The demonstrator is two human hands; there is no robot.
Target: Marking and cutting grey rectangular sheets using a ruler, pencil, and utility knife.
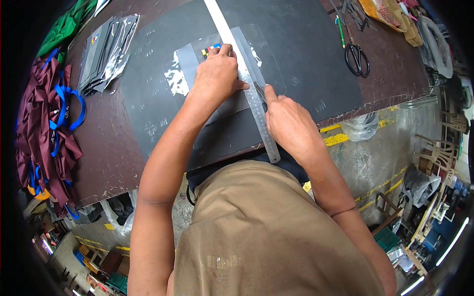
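shiny metal ruler [256,106], glossy clear plastic sheet [266,59], matt black mat [306,49], worn brown tabletop [106,158]

Clear packets [106,52] (stacked upper left); small multicoloured label [211,49].

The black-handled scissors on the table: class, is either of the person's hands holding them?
No: the black-handled scissors lie alone, while the left hand presses the long metal ruler and the right hand rests beside it.
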